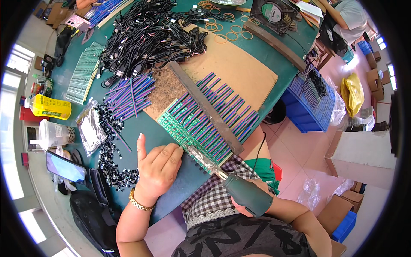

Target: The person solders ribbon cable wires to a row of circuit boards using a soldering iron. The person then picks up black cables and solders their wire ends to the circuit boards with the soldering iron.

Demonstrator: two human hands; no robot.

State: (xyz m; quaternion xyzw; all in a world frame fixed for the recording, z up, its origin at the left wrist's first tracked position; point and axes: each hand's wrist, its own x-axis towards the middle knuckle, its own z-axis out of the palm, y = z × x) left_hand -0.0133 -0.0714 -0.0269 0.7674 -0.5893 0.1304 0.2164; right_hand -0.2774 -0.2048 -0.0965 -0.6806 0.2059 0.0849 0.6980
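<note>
My right hand (242,207) is wrapped round the dark green handle of a soldering gun (248,195); its metal barrel points up and left along the near edge of a green circuit board panel (174,125). Beside that edge is my left hand (159,166), fingers curled down to the board and thumb raised apart. The fingertips are hidden, so whatever they pinch does not show. Rows of short multi-coloured ribbon wires (233,103) lie across the panel, with a rusty metal bar (207,109) on top of them. Small black connectors line part of the panel's near edge.
Left of the panel lie loose black connectors (112,160), a bundle of ribbon wires (132,96) and a silver bag (90,128). Black cables (145,38) pile up behind. A fan (274,13) and second bar (274,45) stand far right. A phone (66,166) rests at left.
</note>
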